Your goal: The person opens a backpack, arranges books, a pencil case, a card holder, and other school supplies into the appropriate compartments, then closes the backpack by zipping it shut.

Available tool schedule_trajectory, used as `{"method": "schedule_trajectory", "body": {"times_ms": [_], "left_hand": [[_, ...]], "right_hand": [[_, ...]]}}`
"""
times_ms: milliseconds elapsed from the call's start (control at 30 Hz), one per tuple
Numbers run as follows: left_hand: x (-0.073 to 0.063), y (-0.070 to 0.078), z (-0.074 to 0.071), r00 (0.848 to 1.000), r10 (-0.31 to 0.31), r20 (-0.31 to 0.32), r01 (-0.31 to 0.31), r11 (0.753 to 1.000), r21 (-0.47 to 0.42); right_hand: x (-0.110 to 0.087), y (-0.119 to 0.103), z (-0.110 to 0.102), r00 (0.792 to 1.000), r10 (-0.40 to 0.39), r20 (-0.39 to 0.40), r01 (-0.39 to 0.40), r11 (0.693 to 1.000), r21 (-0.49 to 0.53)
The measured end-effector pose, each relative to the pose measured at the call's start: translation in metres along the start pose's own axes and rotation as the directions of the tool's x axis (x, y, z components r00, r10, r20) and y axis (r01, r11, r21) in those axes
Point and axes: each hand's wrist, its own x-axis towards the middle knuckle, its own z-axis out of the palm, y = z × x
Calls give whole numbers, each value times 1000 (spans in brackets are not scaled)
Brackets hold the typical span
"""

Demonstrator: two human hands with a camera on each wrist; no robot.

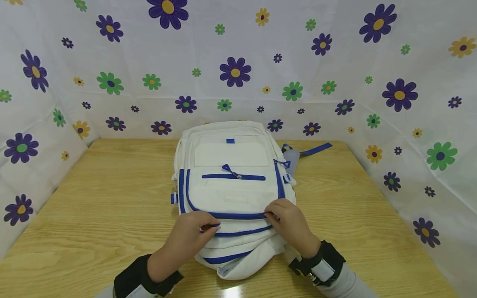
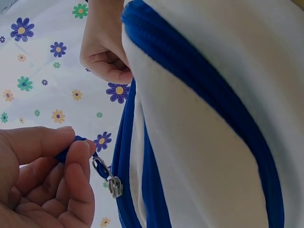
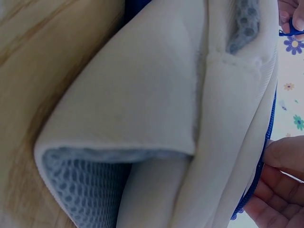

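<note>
A white backpack (image 1: 231, 155) with blue zippers lies on its back, its front panel facing up. At its lower left my left hand (image 1: 188, 234) pinches a blue zipper pull (image 2: 62, 156) between thumb and fingers. The pull is joined to a metal slider (image 2: 115, 186) on a blue zipper in the left wrist view. My right hand (image 1: 292, 225) is at the lower right of the front pocket. Its thumb and fingers grip the edge along the blue zipper (image 3: 260, 166), as the right wrist view shows.
The backpack rests on a wooden table (image 1: 123, 186). A grey strap with a blue webbing end (image 1: 316, 149) sticks out at its upper right. A side pocket with grey mesh lining (image 3: 85, 190) gapes near the front. Flower-printed white cloth (image 1: 205, 45) hangs behind and at both sides.
</note>
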Motion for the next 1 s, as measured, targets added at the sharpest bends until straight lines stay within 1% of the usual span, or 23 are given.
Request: {"method": "schedule_trajectory", "body": {"times_ms": [200,300,467,733,1000], "left_hand": [[3,4,6,999,0,41,1,1000,-20],[4,5,8,999,7,49,-6,1000,-29],[5,6,9,998,-8,56,10,999,-37],[9,10,12,994,-23,111,29,998,-52],[12,10,16,991,-14,131,22,998,-62]], "right_hand": [[0,0,0,1000,-6,-4,6,1000,1],[0,0,1,1000,-5,-5,5,1000,2],[1,-1,1,1000,-4,-6,4,1000,0],[1,-2,0,1000,6,-8,-6,1000,-11],[1,-2,-1,1000,1,-12,-1,1000,-4]]}}
